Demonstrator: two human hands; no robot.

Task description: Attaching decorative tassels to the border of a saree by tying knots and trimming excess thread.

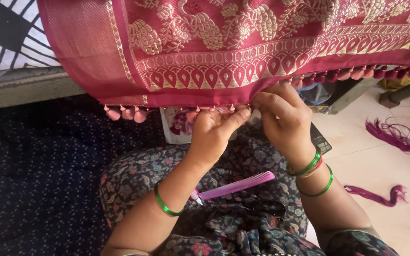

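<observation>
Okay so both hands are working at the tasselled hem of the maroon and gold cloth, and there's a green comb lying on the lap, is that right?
Not quite: the comb on the lap is purple, not green; the green things are the bangles on the wrists. The head view shows it. The rest holds: the left hand and right hand are both at the tasselled hem of the maroon and gold cloth.
</observation>
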